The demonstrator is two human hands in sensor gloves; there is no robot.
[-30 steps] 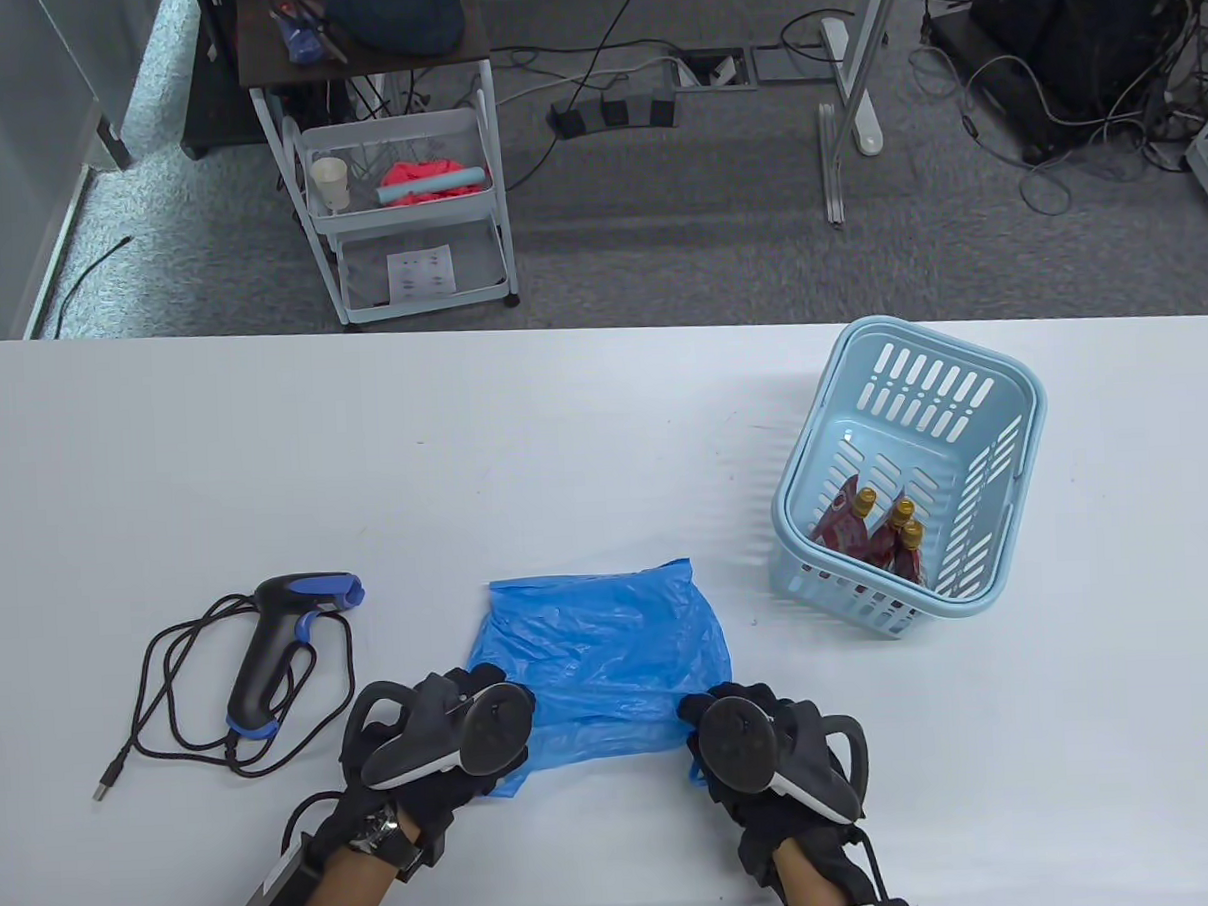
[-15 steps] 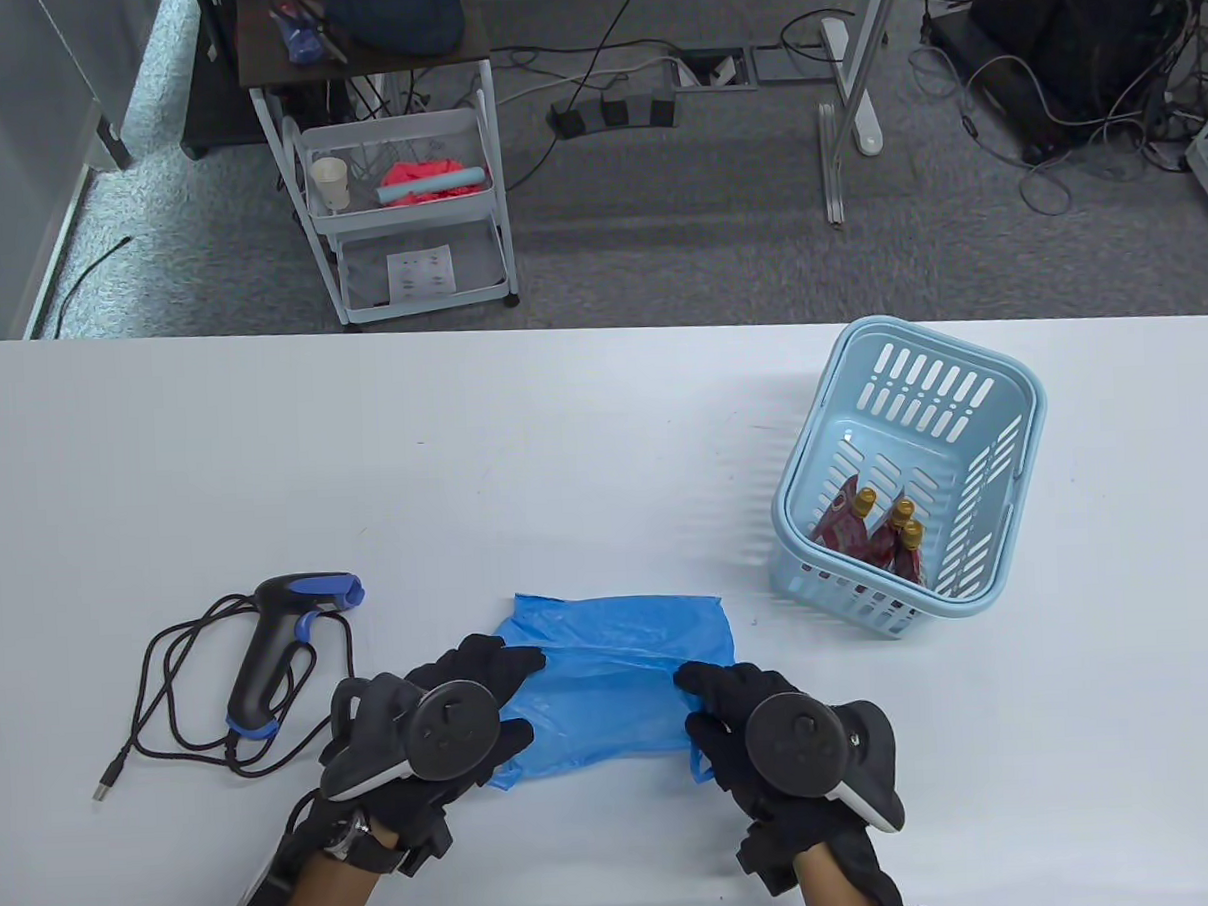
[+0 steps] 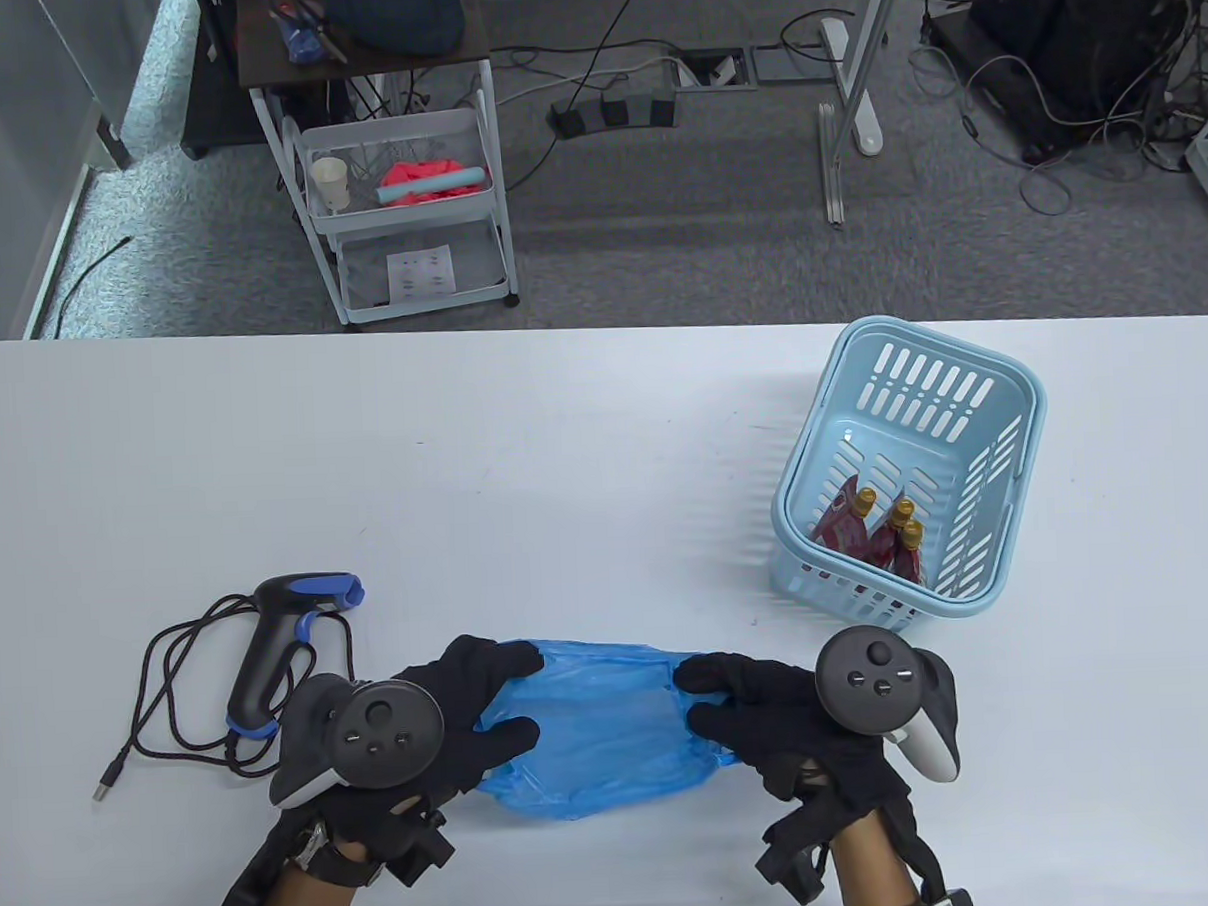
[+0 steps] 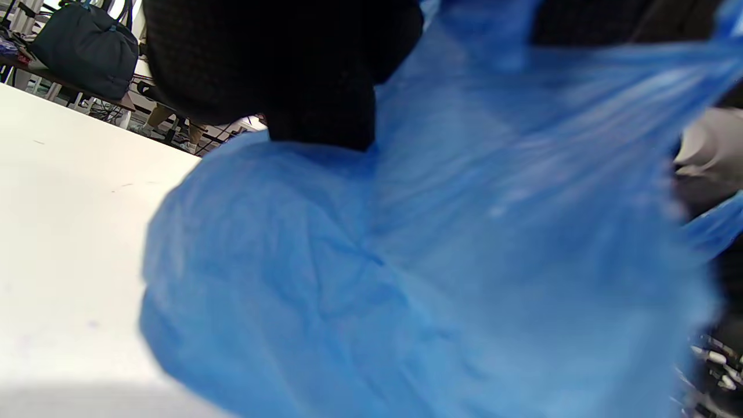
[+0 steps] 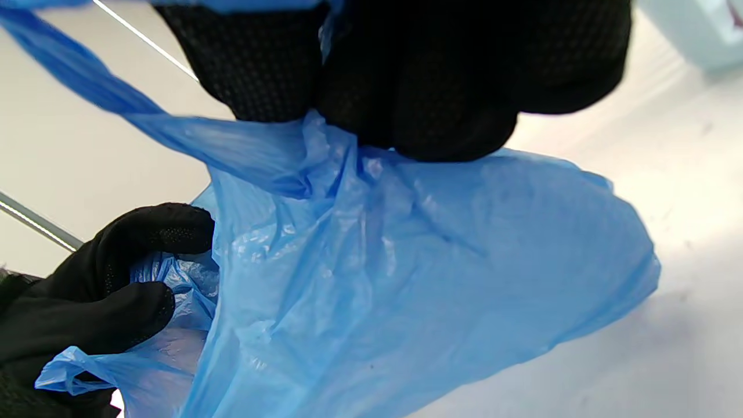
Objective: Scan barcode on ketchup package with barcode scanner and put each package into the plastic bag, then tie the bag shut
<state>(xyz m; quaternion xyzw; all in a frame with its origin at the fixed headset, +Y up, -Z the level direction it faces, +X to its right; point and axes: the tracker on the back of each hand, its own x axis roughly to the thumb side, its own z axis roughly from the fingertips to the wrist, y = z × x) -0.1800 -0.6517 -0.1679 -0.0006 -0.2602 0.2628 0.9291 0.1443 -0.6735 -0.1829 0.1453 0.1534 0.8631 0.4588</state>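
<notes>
A blue plastic bag point(image 3: 601, 718) hangs between both gloved hands near the table's front edge. My left hand point(image 3: 480, 704) pinches its left rim and my right hand point(image 3: 720, 703) pinches its right rim, stretching the mouth wide. The bag point(image 5: 406, 278) sags below my right fingers point(image 5: 418, 87) in the right wrist view, and it point(image 4: 418, 278) fills the left wrist view. Three red ketchup packages point(image 3: 873, 536) with gold caps stand in the light blue basket point(image 3: 1005, 475) at the right. The black and blue barcode scanner point(image 3: 277, 647) lies left of my left hand.
The scanner's black cable point(image 3: 169, 697) coils on the table at the left, ending in a USB plug. Beyond the table's far edge stands a white cart point(image 3: 402, 192) on the carpet.
Both hands lifted the bag off the table and turned outward, pulling its mouth open. The flat bag now hangs gathered between them. Scanner and basket stayed put.
</notes>
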